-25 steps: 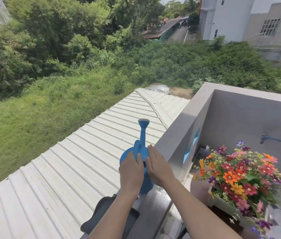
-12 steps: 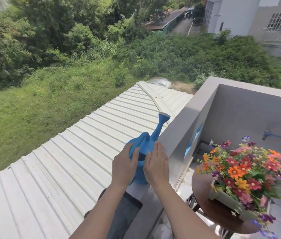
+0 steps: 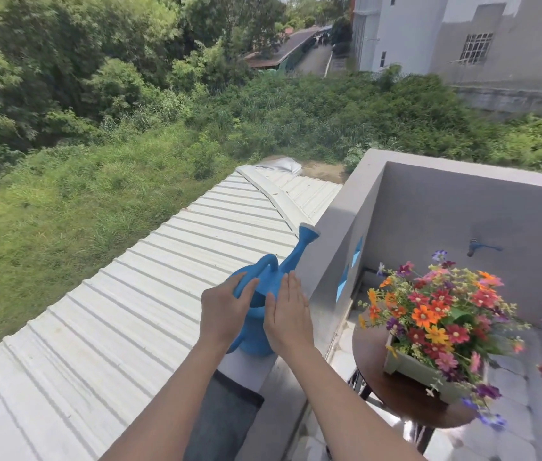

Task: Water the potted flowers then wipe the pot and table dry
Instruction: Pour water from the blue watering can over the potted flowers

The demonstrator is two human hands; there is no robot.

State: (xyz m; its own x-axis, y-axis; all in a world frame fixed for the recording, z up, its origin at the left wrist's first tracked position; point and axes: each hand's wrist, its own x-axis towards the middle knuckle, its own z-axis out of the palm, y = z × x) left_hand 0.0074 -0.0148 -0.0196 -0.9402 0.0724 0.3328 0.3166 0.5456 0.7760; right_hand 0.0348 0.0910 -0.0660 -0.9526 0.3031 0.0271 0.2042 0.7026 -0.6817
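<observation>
A blue watering can stands on the grey balcony ledge, its spout tilted up toward the right. My left hand curls over the can's left rim near the handle. My right hand presses flat against its right side, so the can is held between both hands. The potted flowers, orange, red and purple, fill a white rectangular pot. The pot sits on a small round dark wooden table at the lower right, inside the balcony.
A dark grey cloth over a white one lies on the ledge just under the can. A corrugated white roof drops away left of the ledge. A blue tap sticks out of the balcony wall behind the flowers.
The can has turned: its spout pointed straight away from me and now leans to the right. Both hands stayed on the can. The view has shifted left and down.
</observation>
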